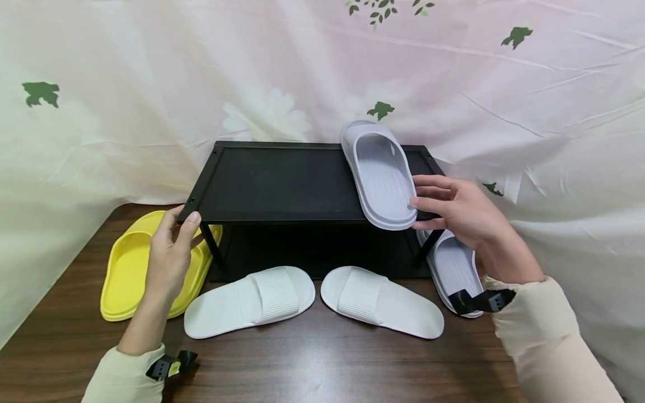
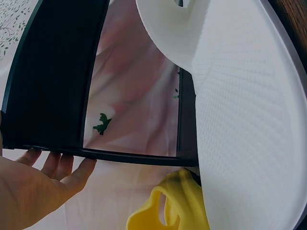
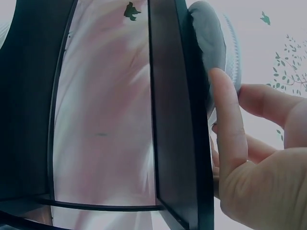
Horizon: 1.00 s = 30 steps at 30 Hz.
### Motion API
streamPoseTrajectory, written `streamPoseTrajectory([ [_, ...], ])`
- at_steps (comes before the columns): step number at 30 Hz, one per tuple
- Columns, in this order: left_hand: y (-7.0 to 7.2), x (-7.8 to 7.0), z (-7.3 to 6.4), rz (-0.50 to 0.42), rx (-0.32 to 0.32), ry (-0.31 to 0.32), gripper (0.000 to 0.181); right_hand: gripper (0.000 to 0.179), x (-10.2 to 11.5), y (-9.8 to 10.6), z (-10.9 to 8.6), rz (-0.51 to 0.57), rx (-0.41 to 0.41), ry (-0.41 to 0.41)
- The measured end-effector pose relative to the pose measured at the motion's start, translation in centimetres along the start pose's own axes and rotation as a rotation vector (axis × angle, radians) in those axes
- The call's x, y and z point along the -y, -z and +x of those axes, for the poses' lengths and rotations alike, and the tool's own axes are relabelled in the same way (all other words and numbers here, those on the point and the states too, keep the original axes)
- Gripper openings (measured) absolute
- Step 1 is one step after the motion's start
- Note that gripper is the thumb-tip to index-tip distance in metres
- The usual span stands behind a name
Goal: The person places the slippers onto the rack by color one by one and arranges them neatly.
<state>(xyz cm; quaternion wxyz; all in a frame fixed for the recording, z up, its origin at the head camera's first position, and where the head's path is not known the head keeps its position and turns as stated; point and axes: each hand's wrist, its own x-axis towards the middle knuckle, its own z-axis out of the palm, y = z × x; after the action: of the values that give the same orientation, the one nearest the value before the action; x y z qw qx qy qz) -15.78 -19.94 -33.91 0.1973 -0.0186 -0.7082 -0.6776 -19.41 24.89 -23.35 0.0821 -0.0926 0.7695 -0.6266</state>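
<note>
A light grey slipper [image 1: 384, 176] lies sole-down on the top shelf of a black shoe rack [image 1: 282, 182], its heel past the front edge. My right hand [image 1: 461, 210] pinches the right side of the slipper's heel with its fingertips; the right wrist view shows the thumb against the sole's edge. At the rack's front left corner, my left hand [image 1: 173, 246] grips the shelf, thumb at the front edge and fingers along the side. In the left wrist view the left fingers [image 2: 79, 175] touch the rack's side rail.
Two white slippers [image 1: 247, 305] [image 1: 388, 305] lie splayed in front of the rack. Yellow slippers [image 1: 128, 268] are at the left, partly behind my left arm. Another grey slipper [image 1: 456, 266] is on the wooden table [image 1: 312, 369] at the right. A patterned curtain [image 1: 166, 101] hangs behind.
</note>
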Motion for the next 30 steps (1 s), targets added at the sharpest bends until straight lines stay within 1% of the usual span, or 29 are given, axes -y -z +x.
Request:
streamPoseTrajectory([
  [3,-0.04,0.02,0.02,-0.011,0.000,-0.002,0.037,0.060,0.02,-0.09,0.20,-0.005,-0.007,-0.006],
  [10,0.02,-0.09,-0.03,0.017,-0.003,0.004,0.039,0.060,0.10,-0.46,0.42,-0.028,-0.024,-0.015],
  [17,-0.06,-0.04,0.04,-0.008,0.000,0.003,0.038,0.058,0.07,-0.56,0.44,-0.065,-0.034,-0.020],
  [20,-0.04,-0.06,0.00,-0.001,-0.003,0.005,0.037,0.057,0.10,-0.58,0.41,-0.064,-0.037,-0.021],
  [26,-0.01,-0.10,0.03,0.007,-0.005,0.007,0.038,0.059,0.04,-0.72,0.30,-0.078,-0.060,-0.010],
  [30,-0.04,-0.11,0.07,0.007,-0.004,0.026,0.039,0.057,-0.23,-0.66,0.10,-0.071,-0.079,0.011],
])
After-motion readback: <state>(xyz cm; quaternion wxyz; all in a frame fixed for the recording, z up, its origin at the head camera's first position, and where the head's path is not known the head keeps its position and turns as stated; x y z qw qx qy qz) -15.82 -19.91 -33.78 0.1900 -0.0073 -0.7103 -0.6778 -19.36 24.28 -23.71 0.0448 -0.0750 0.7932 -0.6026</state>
